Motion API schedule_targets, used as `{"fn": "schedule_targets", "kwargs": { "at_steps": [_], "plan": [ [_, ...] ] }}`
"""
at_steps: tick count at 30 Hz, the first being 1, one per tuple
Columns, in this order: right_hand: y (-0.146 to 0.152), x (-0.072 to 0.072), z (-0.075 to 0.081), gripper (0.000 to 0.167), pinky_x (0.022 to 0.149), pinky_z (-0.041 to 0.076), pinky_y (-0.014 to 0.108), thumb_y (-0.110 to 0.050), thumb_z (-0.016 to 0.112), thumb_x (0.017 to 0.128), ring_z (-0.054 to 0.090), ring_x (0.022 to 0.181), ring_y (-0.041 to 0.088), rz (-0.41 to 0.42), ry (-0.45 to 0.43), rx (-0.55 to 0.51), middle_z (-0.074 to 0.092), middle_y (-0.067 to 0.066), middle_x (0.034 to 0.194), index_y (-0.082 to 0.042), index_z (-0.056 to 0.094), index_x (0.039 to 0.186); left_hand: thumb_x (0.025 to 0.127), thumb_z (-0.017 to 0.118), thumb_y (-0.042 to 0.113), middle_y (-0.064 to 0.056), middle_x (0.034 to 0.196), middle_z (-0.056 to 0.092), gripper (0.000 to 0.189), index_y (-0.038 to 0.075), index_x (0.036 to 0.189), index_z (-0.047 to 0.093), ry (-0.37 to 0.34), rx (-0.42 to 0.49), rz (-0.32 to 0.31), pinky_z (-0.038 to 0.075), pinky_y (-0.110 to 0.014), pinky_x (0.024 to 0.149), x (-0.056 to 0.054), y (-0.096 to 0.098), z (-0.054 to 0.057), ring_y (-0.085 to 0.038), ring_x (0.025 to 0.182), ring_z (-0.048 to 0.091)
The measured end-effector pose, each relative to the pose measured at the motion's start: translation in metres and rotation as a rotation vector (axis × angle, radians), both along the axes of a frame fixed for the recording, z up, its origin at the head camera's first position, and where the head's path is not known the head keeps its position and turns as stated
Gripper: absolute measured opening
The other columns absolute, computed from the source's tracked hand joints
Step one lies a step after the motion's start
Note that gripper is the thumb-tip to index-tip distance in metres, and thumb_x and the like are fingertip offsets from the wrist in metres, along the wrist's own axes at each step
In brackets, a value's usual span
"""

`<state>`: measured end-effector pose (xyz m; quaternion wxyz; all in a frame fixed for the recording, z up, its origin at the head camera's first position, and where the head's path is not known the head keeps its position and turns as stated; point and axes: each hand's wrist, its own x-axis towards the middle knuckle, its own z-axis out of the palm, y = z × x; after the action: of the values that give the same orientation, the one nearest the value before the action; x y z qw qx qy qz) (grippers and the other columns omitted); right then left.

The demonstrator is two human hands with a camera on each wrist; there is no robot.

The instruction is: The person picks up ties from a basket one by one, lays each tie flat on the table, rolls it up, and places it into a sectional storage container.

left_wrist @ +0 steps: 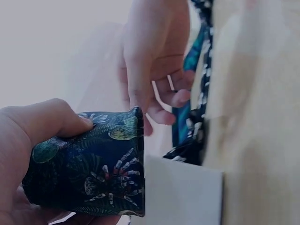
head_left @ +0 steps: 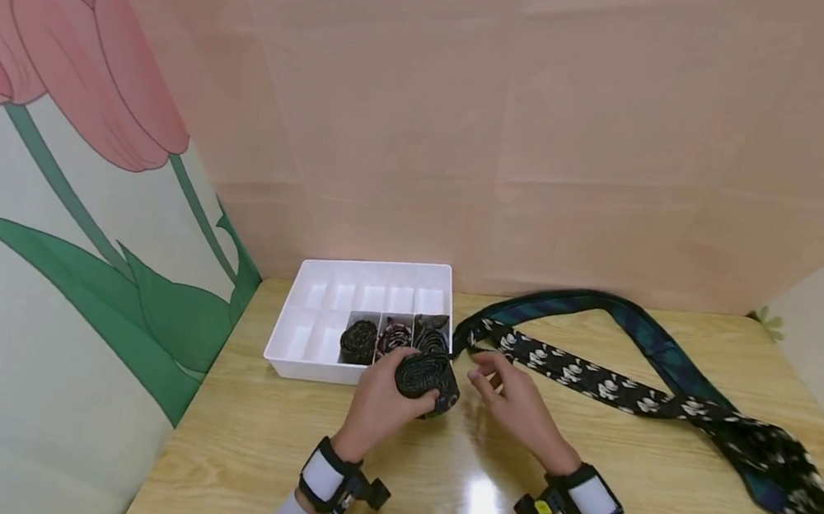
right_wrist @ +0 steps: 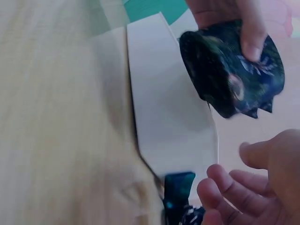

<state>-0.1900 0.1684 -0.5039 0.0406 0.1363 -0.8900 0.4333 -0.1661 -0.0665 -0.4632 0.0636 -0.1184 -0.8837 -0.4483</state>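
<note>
My left hand (head_left: 378, 398) grips a rolled dark necktie (head_left: 424, 376) in front of the tray's near right corner. In the left wrist view that necktie (left_wrist: 103, 164) shows a spider print, with the thumb pressing on its top. A short way to its right, my right hand (head_left: 517, 404) holds nothing, its fingers loosely bent and apart from the roll. The white compartment tray (head_left: 319, 370) has rolled neckties in its near right compartments: a dark one (head_left: 358, 341), a reddish patterned one (head_left: 395, 336) and another dark one (head_left: 431, 337).
To the right, a black necktie with white flowers (head_left: 608, 386) lies stretched over the wooden table (head_left: 251, 457). A green and blue plaid necktie (head_left: 643, 337) curves behind it, and the two overlap at the right. A pinkish backdrop (head_left: 506, 134) rises at the table's far edge.
</note>
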Motion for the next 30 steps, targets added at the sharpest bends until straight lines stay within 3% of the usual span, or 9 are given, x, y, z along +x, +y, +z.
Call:
{"fn": "schedule_targets", "kwargs": {
  "at_steps": [4, 9, 16, 24, 30],
  "plan": [
    [-0.012, -0.015, 0.002, 0.036, 0.066, 0.051, 0.027, -0.023, 0.056, 0.111, 0.064, 0.08, 0.014, 0.002, -0.08, -0.021, 0.075, 0.008, 0.102, -0.002, 0.06, 0.14, 0.083, 0.089, 0.025, -0.015, 0.13, 0.073, 0.06, 0.007, 0.136, 0.066, 0.033, 0.032, 0.034, 0.06, -0.049, 0.096, -0.017, 0.0, 0.008, -0.031, 0.116, 0.072],
    [-0.027, -0.031, -0.001, 0.037, 0.06, 0.045, 0.027, -0.018, 0.055, 0.11, 0.062, 0.07, 0.015, 0.015, -0.161, -0.046, 0.074, 0.007, 0.087, 0.0, 0.054, 0.142, 0.085, 0.088, 0.029, -0.013, 0.128, 0.074, 0.059, 0.009, 0.136, 0.066, 0.036, 0.063, 0.077, 0.061, -0.048, 0.093, -0.044, 0.006, 0.02, -0.03, 0.113, 0.073],
    [-0.039, -0.038, 0.003, 0.044, 0.06, 0.045, 0.03, -0.019, 0.06, 0.105, 0.062, 0.066, 0.015, 0.001, -0.234, -0.064, 0.074, 0.006, 0.082, 0.0, 0.051, 0.143, 0.085, 0.087, 0.032, -0.013, 0.123, 0.075, 0.057, 0.008, 0.133, 0.066, 0.051, 0.077, 0.127, 0.061, -0.047, 0.089, -0.087, 0.017, 0.033, -0.03, 0.109, 0.073],
    [-0.041, -0.041, -0.001, 0.041, 0.059, 0.044, 0.029, -0.019, 0.059, 0.106, 0.06, 0.065, 0.016, 0.017, -0.241, -0.105, 0.074, 0.007, 0.082, -0.002, 0.049, 0.142, 0.085, 0.085, 0.034, -0.015, 0.119, 0.074, 0.058, 0.007, 0.133, 0.064, 0.027, 0.023, 0.189, 0.062, -0.042, 0.084, -0.131, 0.027, 0.034, -0.03, 0.103, 0.073],
    [-0.038, -0.039, -0.006, 0.037, 0.06, 0.045, 0.028, -0.017, 0.06, 0.106, 0.061, 0.066, 0.02, 0.004, -0.242, -0.132, 0.073, 0.009, 0.079, -0.003, 0.05, 0.139, 0.088, 0.084, 0.035, -0.014, 0.118, 0.073, 0.059, 0.007, 0.135, 0.06, -0.012, -0.031, 0.222, 0.062, -0.042, 0.083, -0.152, 0.034, 0.029, -0.031, 0.101, 0.073]
  ]
}}
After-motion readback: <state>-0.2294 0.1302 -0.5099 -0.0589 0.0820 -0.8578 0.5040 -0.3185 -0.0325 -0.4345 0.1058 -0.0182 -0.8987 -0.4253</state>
